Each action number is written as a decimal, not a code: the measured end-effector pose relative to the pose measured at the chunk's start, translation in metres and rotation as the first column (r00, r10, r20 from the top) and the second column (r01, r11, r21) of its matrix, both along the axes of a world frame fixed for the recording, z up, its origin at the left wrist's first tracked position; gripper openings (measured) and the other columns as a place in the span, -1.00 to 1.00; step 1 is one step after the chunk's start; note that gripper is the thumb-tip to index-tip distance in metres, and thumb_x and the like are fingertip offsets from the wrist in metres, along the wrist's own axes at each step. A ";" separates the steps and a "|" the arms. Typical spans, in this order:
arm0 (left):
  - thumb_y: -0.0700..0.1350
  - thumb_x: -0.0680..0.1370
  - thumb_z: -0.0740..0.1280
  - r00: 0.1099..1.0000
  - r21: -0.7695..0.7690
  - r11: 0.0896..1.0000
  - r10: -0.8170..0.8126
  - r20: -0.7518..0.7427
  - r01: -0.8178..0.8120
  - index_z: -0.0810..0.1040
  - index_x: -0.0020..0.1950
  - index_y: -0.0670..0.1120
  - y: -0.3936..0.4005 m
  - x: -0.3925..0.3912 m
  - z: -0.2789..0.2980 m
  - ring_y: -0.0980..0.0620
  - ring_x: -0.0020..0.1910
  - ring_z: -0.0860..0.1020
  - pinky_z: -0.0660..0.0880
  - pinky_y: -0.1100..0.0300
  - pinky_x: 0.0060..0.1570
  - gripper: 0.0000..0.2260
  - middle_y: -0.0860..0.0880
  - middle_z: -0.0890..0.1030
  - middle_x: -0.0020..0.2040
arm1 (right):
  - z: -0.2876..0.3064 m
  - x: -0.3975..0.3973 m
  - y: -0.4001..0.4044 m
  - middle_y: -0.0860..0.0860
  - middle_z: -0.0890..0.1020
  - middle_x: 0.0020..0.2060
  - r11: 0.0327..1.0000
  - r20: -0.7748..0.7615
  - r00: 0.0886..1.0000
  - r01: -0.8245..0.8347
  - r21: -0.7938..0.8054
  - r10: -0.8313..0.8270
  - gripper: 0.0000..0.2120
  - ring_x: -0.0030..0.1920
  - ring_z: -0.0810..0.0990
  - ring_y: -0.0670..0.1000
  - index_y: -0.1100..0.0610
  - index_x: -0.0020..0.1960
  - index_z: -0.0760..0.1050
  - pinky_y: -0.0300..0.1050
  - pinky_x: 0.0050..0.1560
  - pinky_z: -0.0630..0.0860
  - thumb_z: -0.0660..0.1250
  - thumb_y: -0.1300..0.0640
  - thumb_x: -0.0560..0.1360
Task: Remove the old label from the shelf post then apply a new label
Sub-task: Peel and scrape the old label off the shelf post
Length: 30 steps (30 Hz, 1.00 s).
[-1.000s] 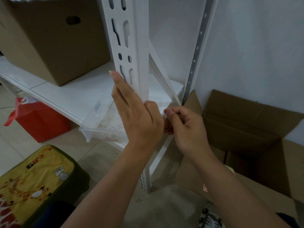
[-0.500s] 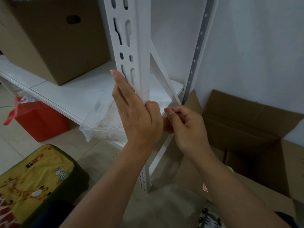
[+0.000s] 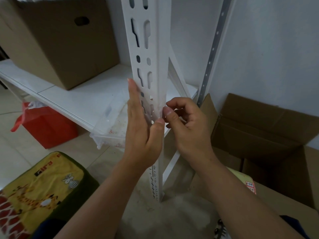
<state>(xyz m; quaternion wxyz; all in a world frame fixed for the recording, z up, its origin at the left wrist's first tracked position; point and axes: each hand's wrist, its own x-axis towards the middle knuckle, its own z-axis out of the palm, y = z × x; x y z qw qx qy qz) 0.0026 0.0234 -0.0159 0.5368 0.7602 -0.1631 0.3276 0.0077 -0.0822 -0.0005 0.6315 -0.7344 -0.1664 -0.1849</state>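
Head view: white slotted shelf post (image 3: 151, 54) stands upright at centre; a thin, translucent label (image 3: 159, 110) clings to its front corner edge. Left hand (image 3: 141, 128) lies flat along the post, fingers straight, thumb pressing. Right hand (image 3: 186, 123) has fingers curled, pinching the label's edge. Cardboard box (image 3: 57, 40) sits on the shelf (image 3: 77, 99); an open box (image 3: 269, 135) stands at right.

1. A white slotted shelf post (image 3: 151, 69) stands upright at the shelf's front corner.
2. A thin, translucent label (image 3: 159, 111), barely discernible, clings to the post's corner edge, partly hidden by fingers.
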 end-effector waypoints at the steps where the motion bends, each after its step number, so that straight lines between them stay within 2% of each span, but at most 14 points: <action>1: -0.08 0.50 0.13 1.000 -0.003 1.000 -0.005 -0.019 0.005 -0.24 0.52 0.06 0.001 0.000 0.000 0.27 0.54 -0.04 0.09 0.18 0.52 -0.29 0.39 -0.13 0.46 | -0.001 0.000 0.001 -0.19 0.58 -0.15 1.000 0.015 1.000 0.026 0.004 -0.026 -0.88 -0.08 0.60 -0.08 -0.07 -0.03 0.49 -0.10 -0.09 0.61 0.32 0.16 0.55; 3: -0.07 0.50 0.13 0.999 -0.006 1.000 -0.024 -0.040 0.023 -0.25 0.53 0.06 0.003 -0.001 0.000 0.34 0.51 -0.01 0.11 0.30 0.47 -0.28 0.46 -0.11 0.42 | -0.003 0.000 0.004 -0.17 0.59 -0.14 0.998 0.026 0.998 0.062 0.011 -0.062 -0.91 -0.08 0.59 -0.09 -0.01 -0.02 0.51 -0.13 -0.08 0.61 0.31 0.17 0.55; 6: -0.12 0.49 0.14 0.998 -0.006 0.999 -0.051 -0.031 0.051 -0.25 0.56 -0.08 0.004 0.000 0.000 0.34 0.50 -0.02 0.08 0.25 0.47 -0.25 0.44 -0.09 0.43 | -0.007 -0.002 0.008 -0.16 0.59 -0.11 0.995 0.027 0.994 0.104 0.006 -0.104 -0.92 -0.06 0.58 -0.13 0.01 0.03 0.52 -0.27 -0.06 0.57 0.31 0.15 0.55; 8: -0.13 0.49 0.14 0.998 0.000 0.998 -0.056 -0.032 0.056 -0.26 0.56 -0.14 0.004 0.000 -0.001 0.39 0.48 -0.01 0.08 0.31 0.45 -0.24 0.44 -0.08 0.42 | -0.008 -0.002 0.009 -0.17 0.58 -0.11 0.992 0.042 0.991 0.129 -0.003 -0.129 -0.92 -0.06 0.58 -0.16 0.02 0.03 0.52 -0.33 -0.07 0.54 0.30 0.14 0.56; 13: -0.23 0.51 0.17 0.998 0.010 0.999 -0.051 -0.040 0.052 -0.26 0.55 -0.14 0.002 -0.002 0.000 0.47 0.44 -0.02 0.07 0.47 0.38 -0.24 0.43 -0.09 0.41 | -0.011 -0.003 0.013 -0.17 0.55 -0.16 0.970 0.161 0.960 0.239 -0.050 -0.229 -0.91 -0.09 0.55 -0.22 0.10 0.00 0.55 -0.45 -0.12 0.46 0.28 0.14 0.55; 19: -0.28 0.44 0.13 0.993 -0.047 0.997 -0.060 -0.100 0.056 -0.24 0.57 -0.12 -0.002 -0.003 0.000 0.44 0.42 0.09 0.15 0.45 0.37 -0.21 0.44 0.01 0.37 | -0.010 -0.004 0.015 -0.09 0.57 -0.16 0.953 0.214 0.937 0.295 -0.065 -0.275 -0.86 -0.14 0.54 -0.20 0.18 -0.03 0.58 -0.47 -0.13 0.44 0.27 0.15 0.55; 21: -0.29 0.40 0.11 0.987 -0.092 0.992 -0.093 -0.130 0.082 -0.22 0.58 -0.13 -0.002 -0.003 0.002 0.26 0.48 0.13 0.19 0.30 0.44 -0.19 0.31 0.08 0.41 | -0.010 -0.005 0.016 -0.10 0.55 -0.17 0.945 0.227 0.928 0.319 -0.076 -0.295 -0.87 -0.16 0.52 -0.24 0.18 -0.03 0.58 -0.47 -0.14 0.44 0.27 0.16 0.55; 23: -0.30 0.39 0.11 0.980 -0.121 0.985 -0.140 -0.138 0.123 -0.22 0.58 -0.12 0.000 -0.004 0.004 0.03 0.52 0.16 0.22 -0.04 0.48 -0.18 0.12 0.13 0.50 | -0.009 -0.005 0.016 -0.11 0.55 -0.17 0.939 0.235 0.922 0.335 -0.080 -0.309 -0.87 -0.18 0.50 -0.27 0.19 -0.04 0.58 -0.48 -0.15 0.44 0.28 0.16 0.55; 24: -0.30 0.38 0.10 0.978 -0.123 0.983 -0.153 -0.140 0.136 -0.23 0.58 -0.12 0.000 -0.005 0.005 -0.03 0.52 0.18 0.25 -0.13 0.45 -0.17 0.05 0.12 0.52 | -0.009 -0.005 0.016 -0.10 0.55 -0.17 0.938 0.240 0.920 0.338 -0.080 -0.311 -0.87 -0.18 0.51 -0.26 0.19 -0.04 0.58 -0.48 -0.15 0.45 0.28 0.16 0.55; 27: -0.27 0.38 0.11 0.977 -0.119 0.984 -0.151 -0.148 0.134 -0.24 0.58 -0.11 0.002 -0.003 0.005 -0.08 0.50 0.20 0.29 -0.20 0.40 -0.16 0.09 0.08 0.52 | -0.008 -0.006 0.017 -0.06 0.58 -0.18 0.939 0.244 0.919 0.336 -0.080 -0.308 -0.87 -0.20 0.54 -0.16 0.19 -0.04 0.57 -0.38 -0.18 0.51 0.28 0.16 0.55; 30: -0.15 0.37 0.11 0.975 -0.115 0.982 -0.168 -0.147 0.152 -0.26 0.58 -0.08 0.004 -0.001 0.003 -0.29 0.46 0.23 0.32 -0.33 0.32 -0.15 -0.05 0.07 0.56 | -0.007 -0.006 0.018 -0.02 0.60 -0.18 0.937 0.255 0.917 0.338 -0.089 -0.307 -0.88 -0.19 0.57 -0.11 0.19 -0.04 0.57 -0.33 -0.20 0.54 0.29 0.17 0.55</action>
